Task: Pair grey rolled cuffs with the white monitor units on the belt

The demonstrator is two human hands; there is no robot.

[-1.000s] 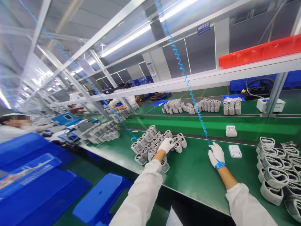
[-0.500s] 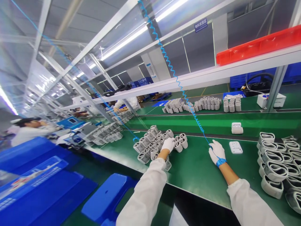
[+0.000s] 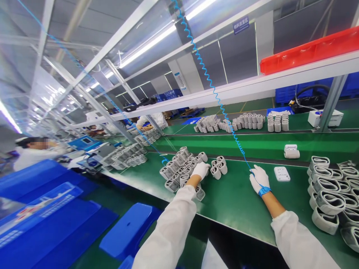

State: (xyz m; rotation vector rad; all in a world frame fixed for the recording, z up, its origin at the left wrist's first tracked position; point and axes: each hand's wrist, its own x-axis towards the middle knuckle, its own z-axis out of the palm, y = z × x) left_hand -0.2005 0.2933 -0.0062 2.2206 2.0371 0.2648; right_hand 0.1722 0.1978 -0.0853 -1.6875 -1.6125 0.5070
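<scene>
My left hand (image 3: pixel 200 170), in a white glove, sits near the middle of the frame at the right edge of a large cluster of grey cuffs (image 3: pixel 176 161). Its fingers curl inward, and I cannot tell whether they grasp a cuff. A smaller group of cuffs (image 3: pixel 219 167) stands just to the right of it, apart from the large cluster.

My right hand (image 3: pixel 259 180), right of centre, lies palm down and released on the green worktop (image 3: pixel 232 205). A blue wrist strap (image 3: pixel 264 191) circles that wrist, with a coiled blue cord (image 3: pixel 209 78) rising toward the top of the frame. Just right of that hand lies a white device (image 3: pixel 282 174); above it in the frame, a second white unit (image 3: pixel 291 147) sits against a grey cuff (image 3: pixel 291 154). More cuffs (image 3: pixel 328 201) are stacked at the right edge. At far left sits a co-worker (image 3: pixel 35 155).
</scene>
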